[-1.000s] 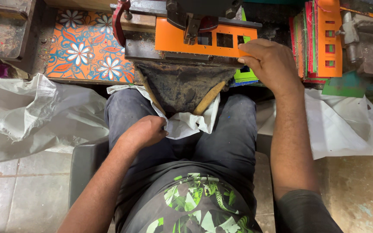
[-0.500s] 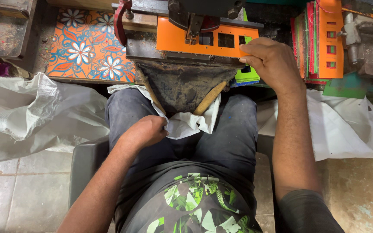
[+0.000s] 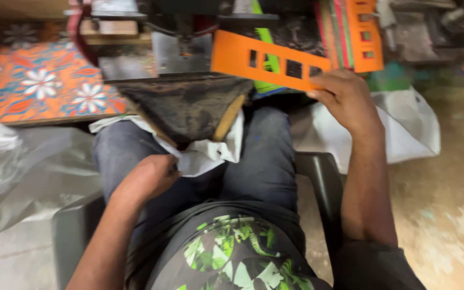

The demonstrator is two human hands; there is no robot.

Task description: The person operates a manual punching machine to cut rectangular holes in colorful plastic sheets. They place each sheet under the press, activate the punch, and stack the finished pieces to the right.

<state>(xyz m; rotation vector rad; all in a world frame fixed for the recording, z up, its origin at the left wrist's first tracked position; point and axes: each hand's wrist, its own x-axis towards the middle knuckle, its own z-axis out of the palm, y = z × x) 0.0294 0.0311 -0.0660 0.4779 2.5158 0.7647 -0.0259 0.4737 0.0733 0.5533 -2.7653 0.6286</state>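
Note:
My right hand (image 3: 345,99) grips the right end of a flat orange card (image 3: 264,62) with several rectangular cut-outs, holding it tilted beside the dark press machine (image 3: 189,32). My left hand (image 3: 149,177) rests as a loose fist on my left thigh, touching the white cloth (image 3: 205,156) that lies across my lap under the press's dark wedge-shaped chute (image 3: 189,107). Nothing shows inside the left fist.
A stack of orange and coloured punched cards (image 3: 358,32) stands at the upper right. An orange floral-pattern board (image 3: 49,88) lies to the left. White plastic bags lie on the floor at left (image 3: 22,172) and right (image 3: 404,129). I sit on a dark stool (image 3: 323,177).
My right hand has pulled the orange card out from under the press and to the right, now tilted. The view has shifted right. The left hand has barely moved.

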